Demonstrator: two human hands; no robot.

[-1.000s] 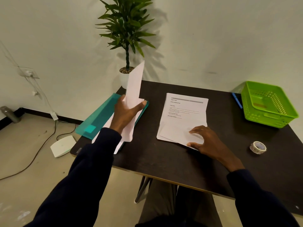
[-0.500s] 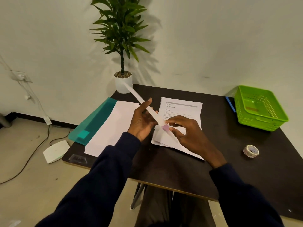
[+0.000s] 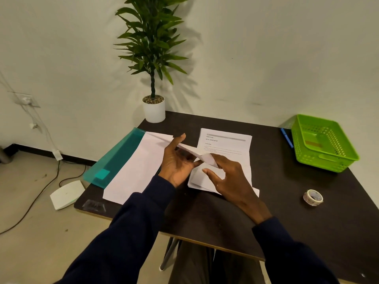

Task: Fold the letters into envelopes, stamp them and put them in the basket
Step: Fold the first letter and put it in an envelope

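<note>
Just above the bench, envelope edge-on: left hand grips its middle, right hand fingers pinch the near end.

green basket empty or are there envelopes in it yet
No envelope in it: the green basket shows its bare mesh floor, apart from a brownish patch I cannot identify.

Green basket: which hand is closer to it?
Right. The right hand is mid-table, well left of the green basket. The left hand is farther left still, holding the envelope near the teal folder.
</note>
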